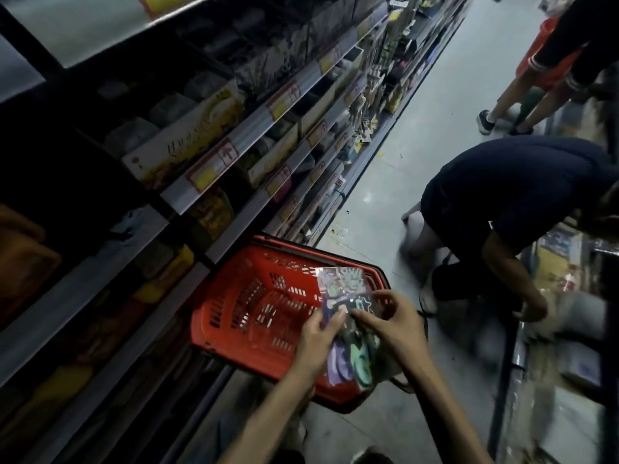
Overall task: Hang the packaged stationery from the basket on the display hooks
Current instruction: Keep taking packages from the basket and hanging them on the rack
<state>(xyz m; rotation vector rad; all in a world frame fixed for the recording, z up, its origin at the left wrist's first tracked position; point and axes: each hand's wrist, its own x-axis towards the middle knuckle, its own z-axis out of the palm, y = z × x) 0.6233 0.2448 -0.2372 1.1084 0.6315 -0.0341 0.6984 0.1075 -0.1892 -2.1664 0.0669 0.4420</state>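
Both hands hold shiny packs of stationery (345, 316) over the red basket (254, 313). The left hand (318, 333) and right hand (392, 326) pinch them tight.

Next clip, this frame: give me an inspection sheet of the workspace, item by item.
Surface: grey tiled floor, with small scraps along the shelf base.
Job's things: red basket on the floor beside the shelves; clear stationery packets held above it; display hooks not clearly seen.
Clutter: nothing seen beyond the scraps.
Hands: left hand and right hand both pinch the packets.
Cables: nothing seen.
Surroundings: stocked shelves with price tags on the left; a crouching person to the right; a standing person farther down the aisle.
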